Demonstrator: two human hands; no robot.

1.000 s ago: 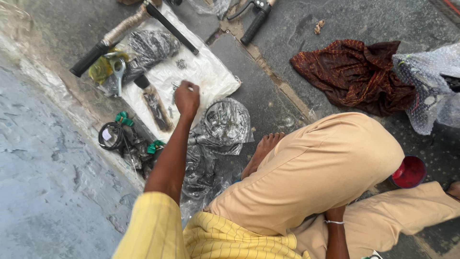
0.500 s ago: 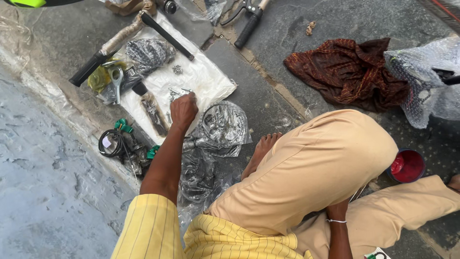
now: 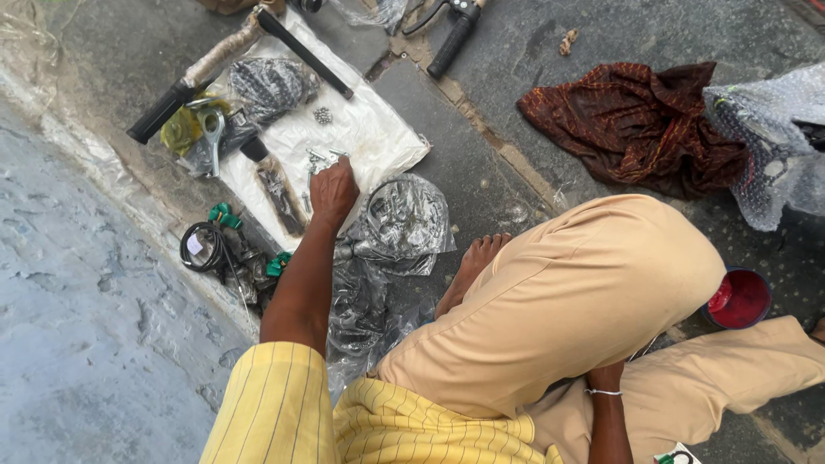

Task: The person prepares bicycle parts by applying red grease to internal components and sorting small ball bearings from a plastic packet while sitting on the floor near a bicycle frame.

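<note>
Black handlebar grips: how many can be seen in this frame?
2. One black grip lies at the upper left of the white sheet, on a wrapped bar. The other black grip lies at the top centre on the pavement. More may be hidden inside the plastic bags.

left hand (image 3: 333, 191) on the sheet (image 3: 378, 137), fingers at small bolts (image 3: 320, 159). left of the sheet, a handlebar (image 3: 198, 79); across its top, a rod (image 3: 305, 53). a bag (image 3: 404, 223) just right of the hand; cable coil (image 3: 204, 249) to its left. cloth (image 3: 632, 125) far right, cup (image 3: 739, 299) below it.
</note>
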